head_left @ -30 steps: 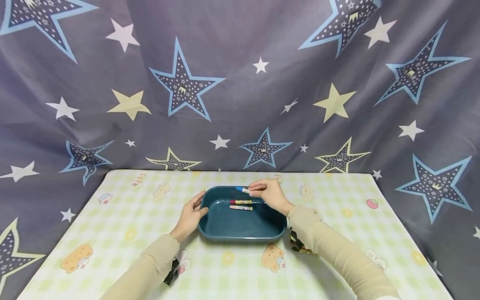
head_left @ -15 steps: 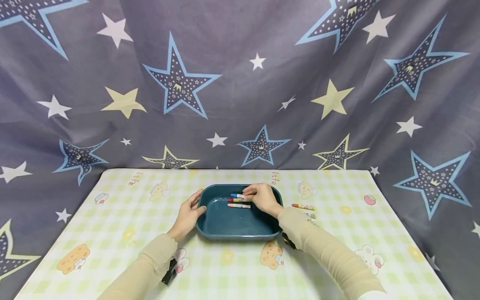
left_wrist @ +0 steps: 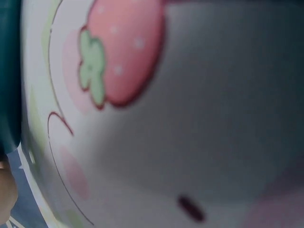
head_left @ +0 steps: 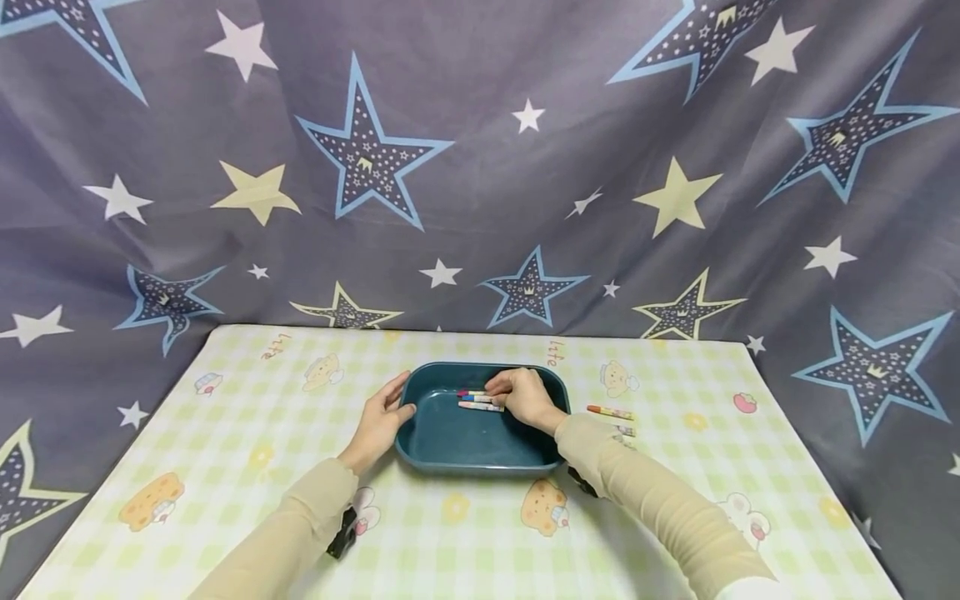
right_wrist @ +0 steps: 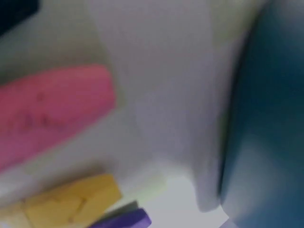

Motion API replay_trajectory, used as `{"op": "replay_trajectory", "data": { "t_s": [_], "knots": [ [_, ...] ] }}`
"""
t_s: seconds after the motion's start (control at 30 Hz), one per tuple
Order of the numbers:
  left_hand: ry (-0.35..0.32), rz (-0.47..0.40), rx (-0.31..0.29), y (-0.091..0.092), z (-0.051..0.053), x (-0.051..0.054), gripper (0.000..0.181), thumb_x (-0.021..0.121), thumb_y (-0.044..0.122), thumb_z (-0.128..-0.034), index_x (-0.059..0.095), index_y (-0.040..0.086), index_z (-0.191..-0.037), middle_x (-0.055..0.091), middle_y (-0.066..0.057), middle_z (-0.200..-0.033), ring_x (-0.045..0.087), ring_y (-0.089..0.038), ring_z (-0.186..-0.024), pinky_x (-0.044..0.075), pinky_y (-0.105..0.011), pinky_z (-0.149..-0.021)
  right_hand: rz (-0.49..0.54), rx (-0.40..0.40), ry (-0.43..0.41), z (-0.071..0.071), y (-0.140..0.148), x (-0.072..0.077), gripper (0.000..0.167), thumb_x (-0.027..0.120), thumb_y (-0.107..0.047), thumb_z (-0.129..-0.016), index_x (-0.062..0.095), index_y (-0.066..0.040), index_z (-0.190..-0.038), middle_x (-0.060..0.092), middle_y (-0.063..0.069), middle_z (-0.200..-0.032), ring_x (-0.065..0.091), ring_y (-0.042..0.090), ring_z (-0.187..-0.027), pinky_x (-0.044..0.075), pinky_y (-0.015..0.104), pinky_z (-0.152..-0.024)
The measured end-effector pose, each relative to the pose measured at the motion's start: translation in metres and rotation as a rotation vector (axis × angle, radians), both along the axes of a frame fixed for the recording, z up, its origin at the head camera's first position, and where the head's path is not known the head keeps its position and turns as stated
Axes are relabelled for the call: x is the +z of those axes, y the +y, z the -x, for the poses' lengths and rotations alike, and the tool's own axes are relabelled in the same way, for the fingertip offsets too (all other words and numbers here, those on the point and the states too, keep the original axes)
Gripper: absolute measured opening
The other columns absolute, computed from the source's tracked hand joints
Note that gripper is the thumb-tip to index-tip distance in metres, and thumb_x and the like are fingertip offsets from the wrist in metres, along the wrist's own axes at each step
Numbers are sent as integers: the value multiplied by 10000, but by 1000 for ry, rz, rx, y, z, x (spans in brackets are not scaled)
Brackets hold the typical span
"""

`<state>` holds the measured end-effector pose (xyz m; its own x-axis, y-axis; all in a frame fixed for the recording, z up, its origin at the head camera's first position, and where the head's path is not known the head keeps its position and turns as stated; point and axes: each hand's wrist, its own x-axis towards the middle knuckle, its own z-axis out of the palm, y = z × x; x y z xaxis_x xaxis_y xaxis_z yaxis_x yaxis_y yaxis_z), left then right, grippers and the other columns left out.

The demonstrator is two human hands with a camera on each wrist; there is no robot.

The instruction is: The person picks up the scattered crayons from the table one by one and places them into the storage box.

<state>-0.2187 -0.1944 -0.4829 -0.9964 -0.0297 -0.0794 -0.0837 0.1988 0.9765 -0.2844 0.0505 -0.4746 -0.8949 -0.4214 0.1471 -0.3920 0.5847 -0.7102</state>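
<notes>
A dark teal plastic tray (head_left: 480,462) stands on the table in the head view. My left hand (head_left: 378,425) grips its left rim, thumb over the inside and fingers along the outside. Inside the tray, my right hand (head_left: 525,398) pinches a blue-tipped crayon (head_left: 468,398) near its right end. A crimson-tipped crayon (head_left: 467,392) lies just behind it and a pale pink one (head_left: 478,407) just in front; my fingertips hide their right ends. In the left wrist view, the tray wall (left_wrist: 8,76) and a finger (left_wrist: 6,192) show at the edge.
Right of the tray lie an orange-tipped crayon (head_left: 610,412) and another crayon (head_left: 626,431), partly behind my sleeve. The right wrist view shows pink (right_wrist: 57,111), yellow (right_wrist: 76,199) and purple crayons (right_wrist: 124,219) beside the tray wall (right_wrist: 270,142). A star-patterned curtain (head_left: 480,167) hangs behind the table.
My right hand has lowered the blue-tipped crayon from above the tray's back to between the crimson and pink ones. My left hand keeps its grip on the rim.
</notes>
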Motion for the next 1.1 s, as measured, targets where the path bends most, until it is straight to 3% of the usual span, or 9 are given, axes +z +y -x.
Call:
{"op": "replay_trajectory", "data": {
  "t_s": [0.23, 0.47, 0.67, 0.8, 1.1],
  "knots": [
    [9, 12, 11, -2, 2, 3, 589, 499, 2, -879, 315, 90, -1431, 396, -168, -1416, 395, -272, -1296, 366, -398, -1047, 30, 73, -23, 3, -3, 6, 264, 627, 97, -764, 693, -13, -995, 713, 97, -921, 678, 206, -867, 550, 218, -696],
    [23, -4, 9, -1, 8, 1, 585, 510, 11, -876, 330, 98, -1425, 404, -161, -1412, 394, -265, -1299, 359, -380, -1054, 66, 22, -36, 5, -2, 9, 246, 658, 38, -782, 687, -13, -1020, 711, 97, -932, 674, 214, -885, 554, 238, -714],
    [-20, 8, 20, -1, -1, -5, 590, 517, -1, -871, 329, 88, -1424, 401, -171, -1412, 399, -269, -1291, 366, -394, -1046, 115, 40, -126, -1, -3, -2, 216, 666, -41, -808, 687, -15, -1021, 713, 93, -912, 678, 191, -856, 546, 191, -667],
    [-5, 2, 15, -1, -3, -6, 584, 514, 7, -877, 329, 92, -1424, 401, -179, -1409, 406, -281, -1287, 368, -416, -1047, 178, 60, -132, -2, -5, -4, 207, 670, -62, -810, 687, 1, -1007, 710, 106, -904, 676, 191, -834, 548, 201, -676],
    [1, 13, 7, 0, 1, 0, 586, 516, 8, -877, 329, 97, -1425, 401, -161, -1415, 404, -266, -1290, 365, -406, -1049, 213, 65, -153, -5, -3, 10, 213, 687, -87, -798, 700, -10, -997, 712, 100, -912, 672, 184, -819, 547, 218, -674]
  ]
}}
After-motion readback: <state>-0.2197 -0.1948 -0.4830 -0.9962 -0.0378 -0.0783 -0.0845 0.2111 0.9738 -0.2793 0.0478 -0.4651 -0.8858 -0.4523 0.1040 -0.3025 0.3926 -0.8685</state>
